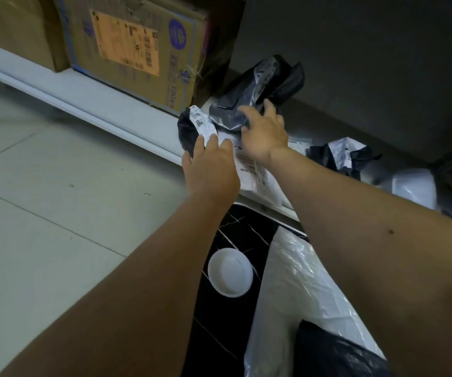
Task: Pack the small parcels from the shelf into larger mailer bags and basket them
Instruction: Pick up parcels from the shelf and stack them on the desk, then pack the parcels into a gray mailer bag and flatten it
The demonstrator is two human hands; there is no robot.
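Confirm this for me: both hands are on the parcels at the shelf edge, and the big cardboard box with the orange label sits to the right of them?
Not quite. The head view shows the cardboard box to the left of the parcels, not the right. Both the left hand and right hand are on them at the shelf edge.
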